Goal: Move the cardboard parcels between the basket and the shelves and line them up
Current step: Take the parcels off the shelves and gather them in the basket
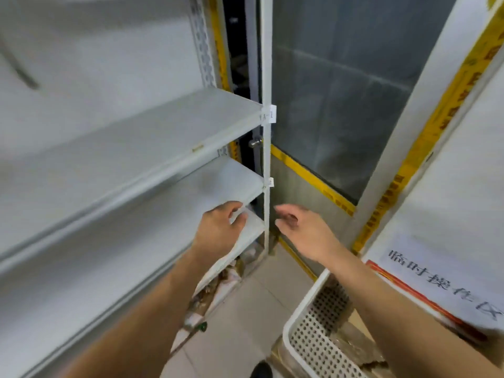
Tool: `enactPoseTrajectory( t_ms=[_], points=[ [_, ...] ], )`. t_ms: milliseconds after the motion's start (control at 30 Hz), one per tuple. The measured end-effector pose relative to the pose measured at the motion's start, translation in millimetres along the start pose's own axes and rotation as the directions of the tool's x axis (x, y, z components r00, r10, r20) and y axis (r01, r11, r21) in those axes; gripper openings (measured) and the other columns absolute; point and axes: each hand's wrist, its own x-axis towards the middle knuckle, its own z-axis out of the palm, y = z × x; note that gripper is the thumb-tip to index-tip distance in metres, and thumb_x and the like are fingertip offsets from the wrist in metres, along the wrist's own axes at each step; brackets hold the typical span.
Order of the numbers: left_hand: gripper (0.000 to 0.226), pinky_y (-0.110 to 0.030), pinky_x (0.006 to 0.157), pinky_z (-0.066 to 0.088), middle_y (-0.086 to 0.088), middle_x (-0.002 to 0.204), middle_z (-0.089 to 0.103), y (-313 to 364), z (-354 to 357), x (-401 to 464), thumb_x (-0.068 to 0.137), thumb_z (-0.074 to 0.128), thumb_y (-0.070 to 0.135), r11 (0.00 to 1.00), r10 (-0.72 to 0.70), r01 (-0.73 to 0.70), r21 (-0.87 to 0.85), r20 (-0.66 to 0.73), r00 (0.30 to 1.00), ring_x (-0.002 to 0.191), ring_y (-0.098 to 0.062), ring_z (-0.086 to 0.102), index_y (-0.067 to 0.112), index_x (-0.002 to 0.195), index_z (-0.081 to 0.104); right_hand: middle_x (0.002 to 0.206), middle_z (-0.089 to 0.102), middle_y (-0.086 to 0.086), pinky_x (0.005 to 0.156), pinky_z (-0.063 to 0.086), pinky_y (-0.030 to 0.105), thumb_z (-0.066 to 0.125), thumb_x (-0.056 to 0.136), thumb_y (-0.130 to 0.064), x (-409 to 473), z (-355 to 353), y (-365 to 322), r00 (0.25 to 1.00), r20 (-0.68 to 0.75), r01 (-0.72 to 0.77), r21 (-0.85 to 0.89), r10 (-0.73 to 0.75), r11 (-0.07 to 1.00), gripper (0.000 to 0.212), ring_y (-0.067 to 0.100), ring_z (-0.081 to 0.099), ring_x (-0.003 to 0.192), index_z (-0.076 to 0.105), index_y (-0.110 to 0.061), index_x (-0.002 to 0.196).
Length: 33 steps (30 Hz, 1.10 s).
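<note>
A small white tag [269, 113] on the shelf upright [266, 64] reads roughly "A-2", and a white sheet [447, 279] on the right bears the handwritten characters "临时操作区", while the print on the yellow tape [436, 115] is too blurred to read.

Parcels [218, 285] under the lowest shelf [245, 236] are blurred, mostly hidden.

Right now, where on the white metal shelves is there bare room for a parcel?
The upper white shelf board and the one below lie bare up to the corner post. The bottom level under the left hand looks cluttered.
</note>
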Motion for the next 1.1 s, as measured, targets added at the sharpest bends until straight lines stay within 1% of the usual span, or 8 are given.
enactPoseTrajectory(
  t_ms=[100, 200, 333, 500, 733, 900, 1033, 1100],
  points=[
    [0.037, -0.026, 0.1, 0.047, 0.001, 0.13, 0.071, -29, -54, -24, 0.103, 0.063, 0.039, 0.996, -0.088, 0.09, 0.016, -0.104, 0.991, 0.12, -0.019, 0.066, 0.023, 0.136, 0.067, 0.134, 0.068, -0.004, 0.097, 0.046, 0.019, 0.068, 0.101, -0.027, 14, 32, -46, 0.986, 0.09, 0.139, 0.019, -0.14, 0.99, 0.04, 0.007, 0.065, 0.116, 0.064, -0.026, 0.141],
    [0.036, -0.018, 0.093, 0.043, 0.001, 0.125, 0.074, -58, -108, -54, 0.102, 0.065, 0.038, 0.984, -0.17, 0.178, 0.009, -0.249, 0.953, 0.117, -0.016, 0.068, 0.023, 0.134, 0.068, 0.139, 0.064, -0.008, 0.1, 0.046, 0.021, 0.066, 0.103, -0.03, 20, 65, -97, 0.94, 0.204, 0.269, 0.047, -0.273, 0.962, 0.042, 0.006, 0.061, 0.12, 0.061, -0.026, 0.145],
    [0.033, -0.03, 0.098, 0.053, 0.001, 0.117, 0.076, -88, -172, -102, 0.1, 0.069, 0.036, 0.969, -0.24, 0.239, -0.055, -0.413, 0.879, 0.111, -0.016, 0.072, 0.021, 0.129, 0.071, 0.139, 0.065, -0.006, 0.102, 0.049, 0.025, 0.068, 0.102, -0.03, 20, 112, -167, 0.861, 0.289, 0.406, 0.108, -0.419, 0.907, 0.045, 0.008, 0.062, 0.121, 0.06, -0.022, 0.146],
    [0.034, -0.023, 0.092, 0.052, 0.003, 0.119, 0.076, -130, -241, -158, 0.099, 0.07, 0.034, 0.947, -0.309, 0.301, -0.107, -0.553, 0.774, 0.108, -0.012, 0.072, 0.021, 0.131, 0.07, 0.131, 0.07, -0.006, 0.104, 0.051, 0.024, 0.07, 0.1, -0.023, 14, 181, -259, 0.745, 0.359, 0.524, 0.206, -0.562, 0.826, 0.042, 0.008, 0.067, 0.114, 0.064, -0.024, 0.141],
    [0.037, -0.022, 0.087, 0.047, 0.001, 0.124, 0.074, -199, -326, -225, 0.1, 0.069, 0.035, 0.905, -0.378, 0.402, -0.138, -0.696, 0.611, 0.111, -0.013, 0.07, 0.018, 0.133, 0.068, 0.126, 0.07, -0.007, 0.101, 0.051, 0.022, 0.071, 0.099, -0.024, -3, 282, -373, 0.613, 0.431, 0.583, 0.32, -0.663, 0.747, 0.041, 0.008, 0.068, 0.11, 0.065, -0.022, 0.139],
    [0.032, -0.023, 0.088, 0.052, 0.002, 0.117, 0.076, -236, -368, -279, 0.099, 0.07, 0.032, 0.88, -0.368, 0.459, -0.121, -0.786, 0.497, 0.109, -0.014, 0.073, 0.019, 0.127, 0.07, 0.125, 0.07, -0.006, 0.1, 0.052, 0.022, 0.07, 0.099, -0.025, -36, 342, -432, 0.522, 0.467, 0.589, 0.408, -0.714, 0.698, 0.039, 0.006, 0.068, 0.108, 0.066, -0.023, 0.138],
    [0.038, -0.035, 0.095, 0.059, 0.001, 0.127, 0.073, -247, -397, -317, 0.1, 0.068, 0.035, 0.853, -0.378, 0.5, -0.147, -0.836, 0.399, 0.114, -0.015, 0.07, 0.019, 0.135, 0.066, 0.13, 0.067, -0.006, 0.099, 0.05, 0.02, 0.068, 0.101, -0.028, -63, 374, -476, 0.42, 0.527, 0.588, 0.463, -0.739, 0.664, 0.043, 0.007, 0.065, 0.116, 0.063, -0.024, 0.143],
    [0.035, -0.032, 0.09, 0.06, 0.001, 0.127, 0.072, -254, -412, -333, 0.102, 0.066, 0.034, 0.839, -0.38, 0.515, -0.175, -0.866, 0.325, 0.112, -0.012, 0.068, 0.02, 0.134, 0.066, 0.136, 0.065, -0.004, 0.103, 0.051, 0.026, 0.067, 0.102, -0.03, -73, 389, -499, 0.374, 0.531, 0.593, 0.494, -0.761, 0.636, 0.044, 0.01, 0.063, 0.122, 0.06, -0.025, 0.146]
  ],
)
